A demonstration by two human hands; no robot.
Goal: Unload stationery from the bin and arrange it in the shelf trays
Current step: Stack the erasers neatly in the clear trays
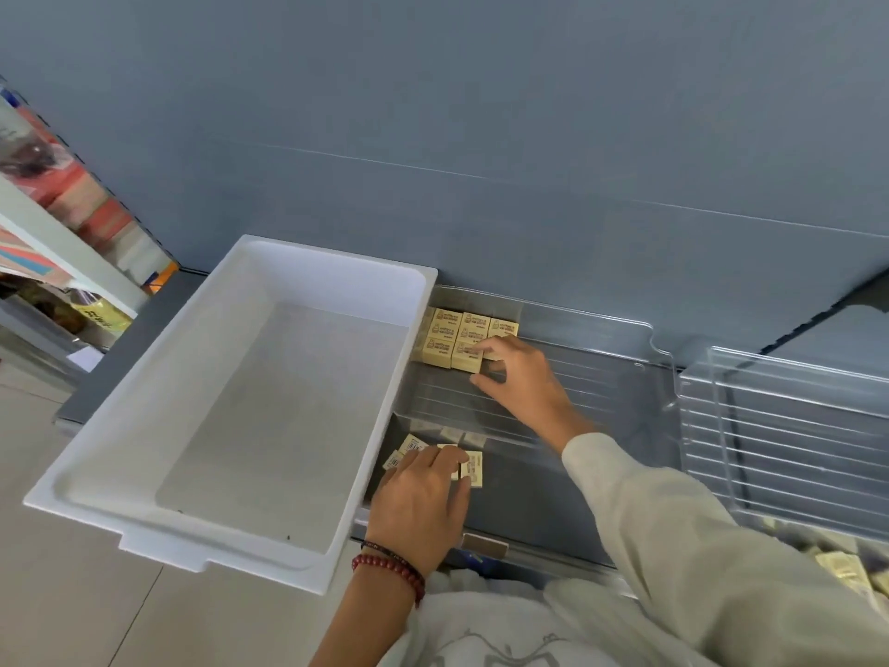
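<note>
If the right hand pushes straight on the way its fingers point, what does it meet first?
The right hand would meet the cream erasers in the clear tray; its fingertips seem to touch them already.

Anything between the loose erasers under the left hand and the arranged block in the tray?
Head view: only bare ribbed floor and front wall of the clear tray separate the loose erasers from the arranged block.
</note>
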